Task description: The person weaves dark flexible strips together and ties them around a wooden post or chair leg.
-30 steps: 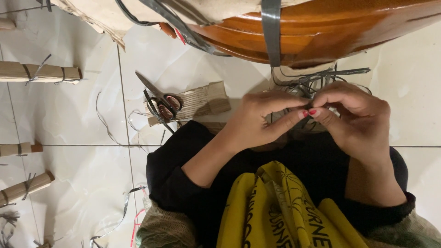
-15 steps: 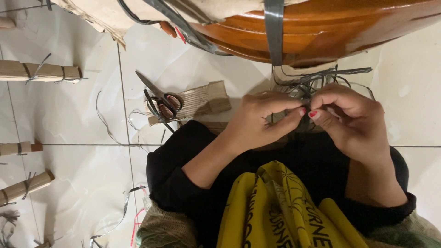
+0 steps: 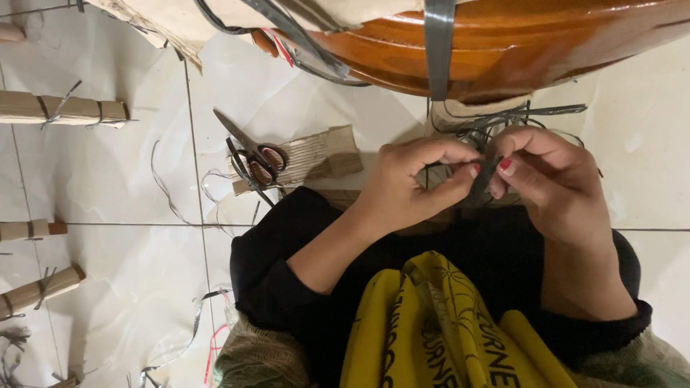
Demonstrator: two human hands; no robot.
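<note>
My left hand (image 3: pixel 410 188) and my right hand (image 3: pixel 557 185) meet in front of me, fingertips pinched together on a dark grey plastic strap (image 3: pixel 483 179). More loops of that strap (image 3: pixel 503 118) bunch just above my fingers, under a glossy brown wooden piece (image 3: pixel 517 43) that has a grey band (image 3: pixel 438 43) running down across it. Both of my sleeves are black, and yellow cloth (image 3: pixel 431 330) lies over my lap.
Scissors with red-lined handles (image 3: pixel 251 154) rest on a folded piece of corrugated cardboard (image 3: pixel 316 154) on the white tiled floor (image 3: pixel 108 273). Cardboard-wrapped sticks tied with strap (image 3: pixel 65 109) lie at the left, with others below. Loose strap scraps (image 3: pixel 194 330) are scattered about.
My hands stay at the same spot; the fingers have shifted slightly on the strap, the right thumb now pressing nearer the left fingertips.
</note>
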